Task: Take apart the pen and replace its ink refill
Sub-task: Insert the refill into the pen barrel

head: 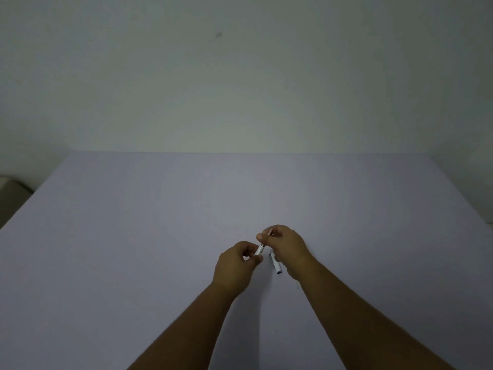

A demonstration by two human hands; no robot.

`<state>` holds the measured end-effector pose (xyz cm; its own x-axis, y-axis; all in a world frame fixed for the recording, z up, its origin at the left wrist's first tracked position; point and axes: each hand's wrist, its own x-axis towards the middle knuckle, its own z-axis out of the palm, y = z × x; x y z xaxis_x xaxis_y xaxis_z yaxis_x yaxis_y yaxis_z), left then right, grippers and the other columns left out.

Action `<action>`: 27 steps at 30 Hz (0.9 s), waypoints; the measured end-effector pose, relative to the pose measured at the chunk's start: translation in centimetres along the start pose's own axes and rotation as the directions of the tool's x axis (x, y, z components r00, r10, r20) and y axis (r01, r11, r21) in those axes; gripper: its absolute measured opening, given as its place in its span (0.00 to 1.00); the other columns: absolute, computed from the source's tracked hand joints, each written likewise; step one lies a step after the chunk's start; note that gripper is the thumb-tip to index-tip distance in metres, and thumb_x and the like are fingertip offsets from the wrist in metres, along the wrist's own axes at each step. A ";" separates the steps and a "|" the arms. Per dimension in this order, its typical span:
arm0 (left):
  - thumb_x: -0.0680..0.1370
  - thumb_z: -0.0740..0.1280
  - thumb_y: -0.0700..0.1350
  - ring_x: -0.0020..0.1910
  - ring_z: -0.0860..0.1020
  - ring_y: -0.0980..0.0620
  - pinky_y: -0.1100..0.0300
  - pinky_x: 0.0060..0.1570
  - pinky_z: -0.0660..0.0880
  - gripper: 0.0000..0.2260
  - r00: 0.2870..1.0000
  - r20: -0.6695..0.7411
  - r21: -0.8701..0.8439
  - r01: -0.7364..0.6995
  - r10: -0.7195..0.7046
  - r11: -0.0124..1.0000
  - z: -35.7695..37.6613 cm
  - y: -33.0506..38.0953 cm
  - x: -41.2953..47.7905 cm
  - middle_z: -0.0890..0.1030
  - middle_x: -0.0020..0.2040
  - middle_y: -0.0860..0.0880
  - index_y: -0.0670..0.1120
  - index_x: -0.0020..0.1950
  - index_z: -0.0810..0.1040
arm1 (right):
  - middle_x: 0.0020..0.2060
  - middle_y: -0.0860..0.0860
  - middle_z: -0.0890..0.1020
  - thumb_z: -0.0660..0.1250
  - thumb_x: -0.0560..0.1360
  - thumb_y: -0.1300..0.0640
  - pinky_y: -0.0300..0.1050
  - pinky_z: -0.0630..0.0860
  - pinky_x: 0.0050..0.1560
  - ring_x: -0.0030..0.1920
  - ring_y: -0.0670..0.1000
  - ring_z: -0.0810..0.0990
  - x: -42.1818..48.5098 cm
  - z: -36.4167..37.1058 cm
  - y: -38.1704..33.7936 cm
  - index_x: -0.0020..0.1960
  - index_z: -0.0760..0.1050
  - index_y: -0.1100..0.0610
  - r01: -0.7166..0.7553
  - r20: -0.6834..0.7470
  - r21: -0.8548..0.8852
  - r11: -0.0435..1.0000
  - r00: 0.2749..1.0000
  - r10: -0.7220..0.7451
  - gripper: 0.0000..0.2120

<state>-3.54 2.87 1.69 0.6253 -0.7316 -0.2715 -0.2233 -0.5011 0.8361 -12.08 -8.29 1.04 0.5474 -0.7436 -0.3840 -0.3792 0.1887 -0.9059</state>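
My left hand [236,265] grips a white pen barrel [258,250], which points up and to the right. My right hand [286,247] pinches the thin front part of the pen [270,232] just beyond the barrel's end; whether it is the tip section or the refill I cannot tell. A white pen cap [275,263] with a dark end lies on the table between my two hands, partly hidden under my right hand.
The work surface is a pale lilac table [160,236] that reaches back to a plain wall. Its left edge runs diagonally at the far left, with a dim object [10,193] beyond it.
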 end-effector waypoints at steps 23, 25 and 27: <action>0.75 0.69 0.44 0.41 0.75 0.59 0.69 0.37 0.68 0.05 1.000 0.002 0.010 0.005 -0.005 1.000 0.3 0.8 0.2 0.78 0.42 0.57 0.49 0.50 0.80 | 0.34 0.49 0.75 0.71 0.68 0.41 0.42 0.70 0.36 0.34 0.48 0.72 0.2 -0.6 -0.2 0.37 0.73 0.54 -0.053 -0.028 -0.064 0.996 0.998 0.052 0.16; 0.75 0.69 0.44 0.40 0.75 0.60 0.68 0.36 0.68 0.04 1.000 0.003 -0.014 0.025 -0.025 1.000 0.1 0.8 0.3 0.78 0.42 0.57 0.49 0.49 0.80 | 0.40 0.49 0.79 0.69 0.71 0.45 0.41 0.70 0.37 0.37 0.48 0.73 0.2 -0.7 -0.3 0.41 0.77 0.53 -0.057 0.054 0.073 0.996 0.997 0.053 0.11; 0.75 0.69 0.44 0.39 0.75 0.59 0.67 0.35 0.68 0.05 0.999 -0.002 -0.011 0.032 -0.032 0.999 -0.2 0.9 0.4 0.78 0.42 0.56 0.48 0.50 0.80 | 0.42 0.49 0.81 0.69 0.72 0.53 0.41 0.71 0.37 0.39 0.48 0.74 0.1 -0.9 -0.4 0.42 0.80 0.50 -0.028 0.100 0.149 0.988 0.995 0.013 0.02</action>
<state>-3.31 2.19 2.42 0.6333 -0.7147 -0.2970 -0.1949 -0.5187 0.8324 -12.58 -9.06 1.50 0.6143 -0.6734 -0.4114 -0.2785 0.3028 -0.9115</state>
